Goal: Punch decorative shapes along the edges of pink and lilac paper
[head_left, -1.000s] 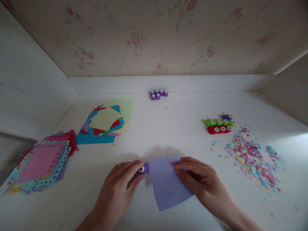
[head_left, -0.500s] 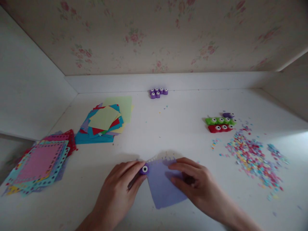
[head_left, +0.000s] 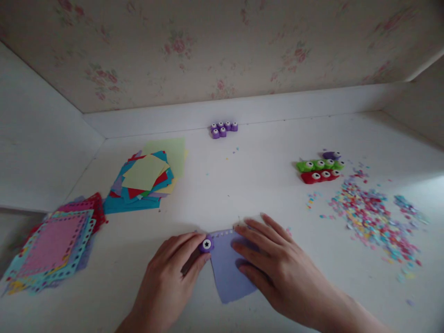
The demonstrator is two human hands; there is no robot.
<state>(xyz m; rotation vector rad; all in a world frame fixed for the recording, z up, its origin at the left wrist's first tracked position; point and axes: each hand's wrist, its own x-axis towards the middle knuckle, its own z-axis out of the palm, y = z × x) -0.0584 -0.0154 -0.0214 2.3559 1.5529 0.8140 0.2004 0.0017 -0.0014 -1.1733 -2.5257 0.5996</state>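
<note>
A small purple craft punch (head_left: 207, 244) with a black star on its white button is pinched between the thumb and fingers of my left hand (head_left: 173, 266). It sits at the top left corner of a lilac paper sheet (head_left: 227, 273). A row of small punched holes runs along the sheet's top edge. My right hand (head_left: 277, 268) lies with fingers spread over the sheet's right part, hiding that side of it.
Punched paper sheets (head_left: 52, 245) are piled at the left, near a stack of coloured paper (head_left: 144, 178). Several purple punches (head_left: 222, 129) stand by the back wall. Green punches (head_left: 319, 165) and red punches (head_left: 321, 176) lie at the right, beside scattered confetti (head_left: 374, 217).
My right hand has opened from bent fingers at the sheet's top edge to spread fingers lying over it. The punch stays at the top left corner. The view has tilted slightly.
</note>
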